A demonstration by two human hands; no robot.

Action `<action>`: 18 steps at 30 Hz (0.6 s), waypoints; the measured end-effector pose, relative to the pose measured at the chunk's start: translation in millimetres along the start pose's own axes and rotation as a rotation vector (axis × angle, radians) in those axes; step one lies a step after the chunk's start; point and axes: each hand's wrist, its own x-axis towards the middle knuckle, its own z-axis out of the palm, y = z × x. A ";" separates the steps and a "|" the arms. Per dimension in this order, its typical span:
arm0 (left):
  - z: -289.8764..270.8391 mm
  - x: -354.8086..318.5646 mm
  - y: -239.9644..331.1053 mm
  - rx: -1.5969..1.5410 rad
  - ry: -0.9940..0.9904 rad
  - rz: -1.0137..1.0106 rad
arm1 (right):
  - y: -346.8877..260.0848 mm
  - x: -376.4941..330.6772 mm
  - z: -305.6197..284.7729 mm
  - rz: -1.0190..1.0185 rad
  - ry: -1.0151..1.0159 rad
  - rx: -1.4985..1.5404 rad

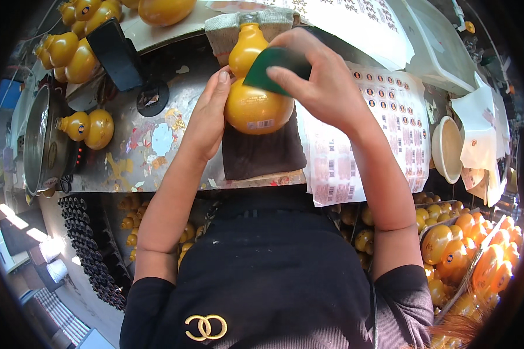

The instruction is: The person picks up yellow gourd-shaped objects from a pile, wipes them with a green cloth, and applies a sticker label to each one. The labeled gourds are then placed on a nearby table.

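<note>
A yellow gourd-shaped bottle lies on a dark cloth, its clear neck pointing away from me onto a light folded towel. Small print and a barcode show on its lower bulb. My left hand rests along the bottle's left side, the fingertips at its waist and partly hidden behind it. Between the thumb and fingers of my right hand is a dark green flat scraper, slightly blurred, its edge against the bottle near the waist.
Sheets of printed stickers lie on the right, beside a pale bowl. On the left are a phone on a stand, a metal pan and another gourd bottle. Crates of orange bottles stand below right.
</note>
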 end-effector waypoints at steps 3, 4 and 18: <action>-4.1 -5.5 -16.2 0.156 -0.003 0.179 | -0.3 -7.6 9.3 0.009 0.176 0.033; -2.2 -8.1 -17.2 0.232 -0.007 0.192 | -3.8 -19.4 13.6 0.072 0.233 0.131; -8.4 -12.6 -23.5 0.319 -0.058 0.155 | 20.3 -86.7 47.5 0.387 0.440 0.403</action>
